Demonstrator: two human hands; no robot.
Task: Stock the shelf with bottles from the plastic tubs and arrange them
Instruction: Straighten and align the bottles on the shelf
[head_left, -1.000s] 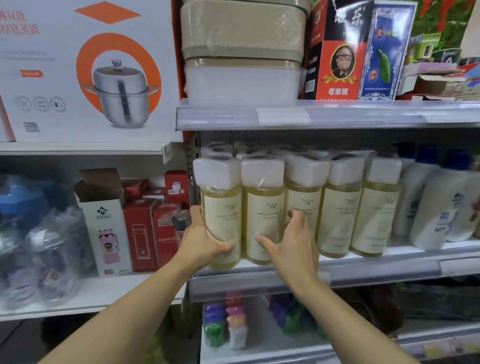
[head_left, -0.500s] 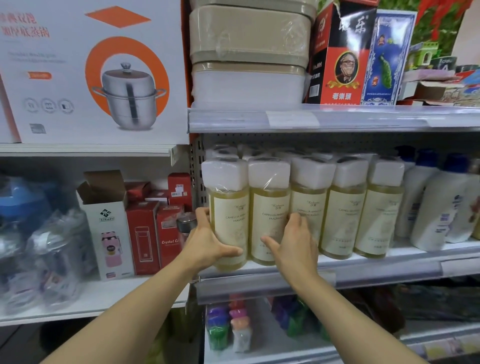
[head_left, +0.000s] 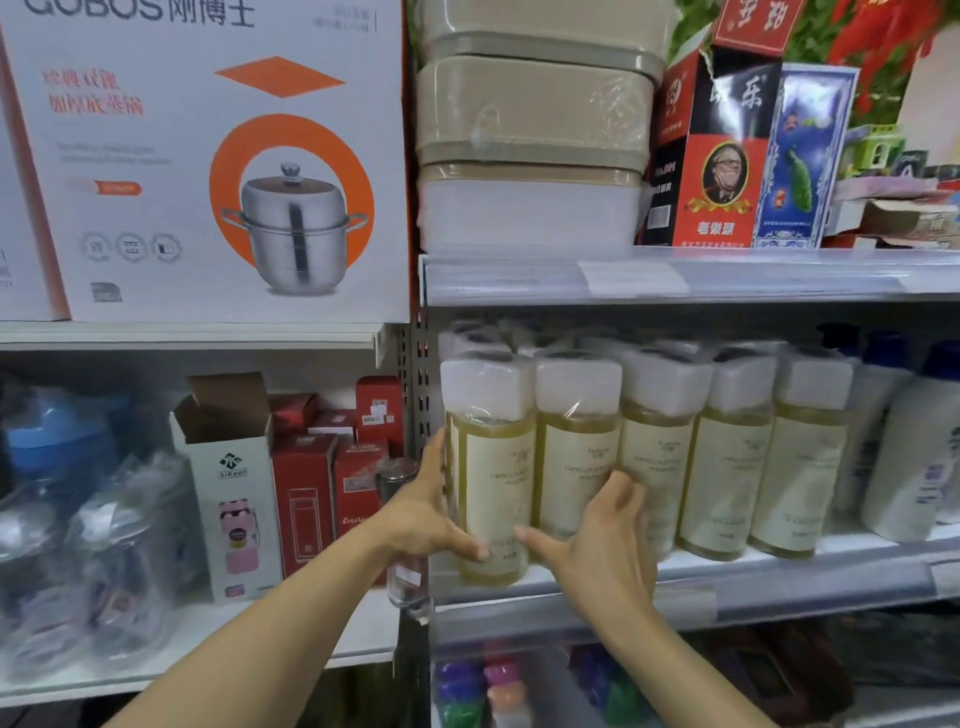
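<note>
Shelf: grey metal shelf (head_left: 779, 571) with a clear price strip along its front edge, carrying the bottles.
Front row: five tall clear plastic bottles of yellow liquid with white square caps and cream labels, standing upright along the front edge, long axes vertical, caps up, labels facing out; more of the same stand behind them.
Leftmost bottle: the yellow bottle at the shelf's left end (head_left: 493, 467), upright, touching its neighbour, the second yellow bottle (head_left: 576, 457).
Left hand: left hand (head_left: 421, 514) cups the leftmost bottle's outer side, fingers spread upward along it, thumb curled across the lower front.
Right hand: right hand (head_left: 597, 540) holds the second bottle low down, thumb stretched left across the front to the leftmost bottle's base, fingers wrapped round the right side.
Right end: white lotion bottles with blue caps (head_left: 914, 457), upright.
Above: stacked beige lidded plastic boxes (head_left: 535, 109) on the upper shelf.
Left bay: white cardboard box printed with a steel pot (head_left: 208, 156).
</note>
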